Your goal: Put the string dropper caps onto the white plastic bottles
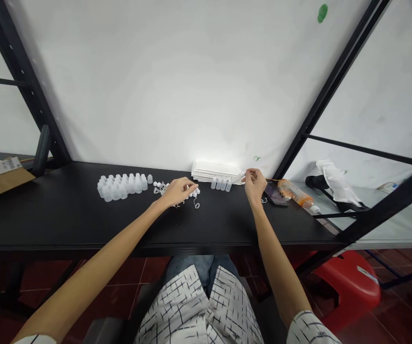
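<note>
Right fingers point(248, 175) pinching white strip point(237, 178), left hand point(177, 192) over caps point(194, 192)

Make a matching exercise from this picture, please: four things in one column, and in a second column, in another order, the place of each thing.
Things:
1. translucent plastic bottles
2. smartphone
3. red plastic stool
4. stack of white packets

Places:
A. on the floor, below the right side of the table
B. lying on the black table, just beyond the right hand
C. at the back edge of the table, against the white panel
D. clustered on the table, left of the left hand

Pairs: 1-D, 2-B, 3-A, 4-C
</note>
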Demonstrator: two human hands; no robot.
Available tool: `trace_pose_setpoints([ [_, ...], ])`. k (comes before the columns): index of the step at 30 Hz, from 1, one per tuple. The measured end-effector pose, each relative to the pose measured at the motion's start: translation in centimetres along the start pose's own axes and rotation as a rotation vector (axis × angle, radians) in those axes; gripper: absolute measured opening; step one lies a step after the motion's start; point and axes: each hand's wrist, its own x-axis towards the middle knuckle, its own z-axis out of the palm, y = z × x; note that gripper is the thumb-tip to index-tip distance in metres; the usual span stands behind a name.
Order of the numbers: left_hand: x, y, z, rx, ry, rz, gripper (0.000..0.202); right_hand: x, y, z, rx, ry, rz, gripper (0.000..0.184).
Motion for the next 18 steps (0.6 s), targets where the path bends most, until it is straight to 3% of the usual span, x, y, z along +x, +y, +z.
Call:
trace_pose_setpoints([
  [3, 0.0, 0.0, 0.0, 0.025, -0.01, -0.003, 0.042, 0.1, 0.3, -0.4, -0.244, 0.0, 0.009, 0.024],
  [7, 0.0, 0.2, -0.1, 0.056, -0.023, -0.005, 0.042, -0.2, 0.1, -0.5, -0.467, -0.13, 0.017, 0.023],
  [18, 0.0, 0.2, -0.2, 0.154, -0.057, -0.01, 0.041, 0.0, 1.3, 0.1, -0.608, -0.258, 0.07, 0.024],
])
